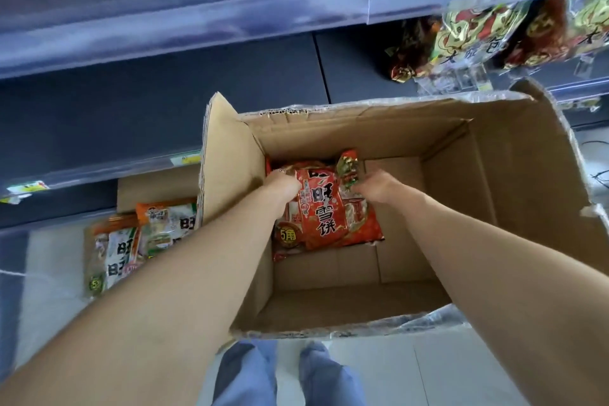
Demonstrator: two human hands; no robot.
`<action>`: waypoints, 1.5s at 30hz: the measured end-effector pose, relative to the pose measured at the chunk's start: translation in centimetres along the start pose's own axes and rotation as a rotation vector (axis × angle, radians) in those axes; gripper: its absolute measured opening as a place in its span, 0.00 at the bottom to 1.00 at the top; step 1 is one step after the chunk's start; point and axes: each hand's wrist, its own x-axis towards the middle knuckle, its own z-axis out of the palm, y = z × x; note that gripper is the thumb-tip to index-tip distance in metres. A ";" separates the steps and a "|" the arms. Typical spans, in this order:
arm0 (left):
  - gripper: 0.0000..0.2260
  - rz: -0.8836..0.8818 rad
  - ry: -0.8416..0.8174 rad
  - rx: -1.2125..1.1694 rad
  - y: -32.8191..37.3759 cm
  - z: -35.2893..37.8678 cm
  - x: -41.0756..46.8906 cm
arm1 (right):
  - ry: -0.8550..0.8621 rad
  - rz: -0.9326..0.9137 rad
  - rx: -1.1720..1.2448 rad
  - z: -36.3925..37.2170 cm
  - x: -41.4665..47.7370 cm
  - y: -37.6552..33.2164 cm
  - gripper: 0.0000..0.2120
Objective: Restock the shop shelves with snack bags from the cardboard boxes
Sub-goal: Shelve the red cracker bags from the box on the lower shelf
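An open cardboard box [461, 194] stands on the floor in front of me. Deep inside it lies a red snack bag [329, 214] on top of others. Both my arms reach down into the box. My left hand [280, 186] grips the bag's upper left edge. At the bag's crinkled top right corner, my right hand [379, 186] pinches the wrapper. The fingers of both hands are partly hidden behind the bag.
A second, smaller box [131, 188] with orange and white snack bags [145, 241] sits on the floor at the left. Dark blue shelves [164, 102] rise behind both boxes. Red and gold snack bags [487, 36] lie on a shelf at the upper right.
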 end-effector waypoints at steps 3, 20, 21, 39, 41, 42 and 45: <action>0.19 -0.043 0.032 -0.022 -1.0 1.3 3.1 | -0.054 0.064 0.159 1.3 2.9 1.1 0.21; 0.32 -0.044 -0.011 -0.159 -1.0 2.5 3.1 | -0.231 0.194 0.467 -0.4 3.6 4.3 0.13; 0.32 -0.040 -0.023 -0.154 -0.7 2.3 2.3 | -0.213 0.184 0.469 -1.1 2.5 4.2 0.11; 0.07 0.253 -0.160 0.123 6.4 -6.2 -21.2 | 0.043 -0.049 0.437 -11.1 -21.4 0.0 0.15; 0.12 0.327 -0.138 0.109 7.6 -7.5 -22.6 | 0.079 -0.101 0.422 -12.2 -22.8 -1.1 0.20; 0.12 0.362 -0.130 0.090 8.2 -8.3 -23.4 | 0.100 -0.139 0.411 -12.7 -23.4 -1.9 0.23; 0.12 0.467 -0.050 0.012 9.3 -11.4 -25.1 | 0.175 -0.273 0.425 -13.9 -25.0 -5.0 0.17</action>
